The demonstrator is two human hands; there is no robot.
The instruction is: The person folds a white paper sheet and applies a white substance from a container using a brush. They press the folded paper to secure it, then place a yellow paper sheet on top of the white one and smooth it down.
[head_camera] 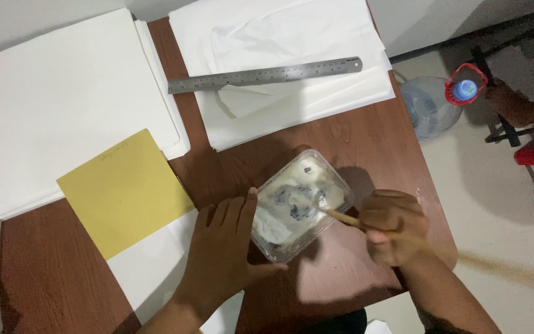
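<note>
Both hands work at the near edge of the brown wooden tabletop (353,142). Her or his left hand (220,253) lies spread, fingers apart, thumb and fingertips pressed against the near-left wall of a clear plastic rectangular tub (301,204) holding a whitish paste flecked with dark bits. Fingers of the right hand (394,226) are curled together around a thin wooden stick (343,216), whose tip dips into the tub from the right.

So the tub sits between the 2 hands, touching the left one, just beside the right. It stands near the tabletop's right edge, with a strip of bare wood behind it and in front.

Left of the left hand a yellow paper sheet (125,192) overlaps white paper. 1 large stack of white sheets (63,99) fills the far left; folded white paper (285,62) lies far centre with a steel ruler (266,75) across it. Beyond the right edge, on the floor, stands a clear water jug with a red-ringed blue cap (431,105).
</note>
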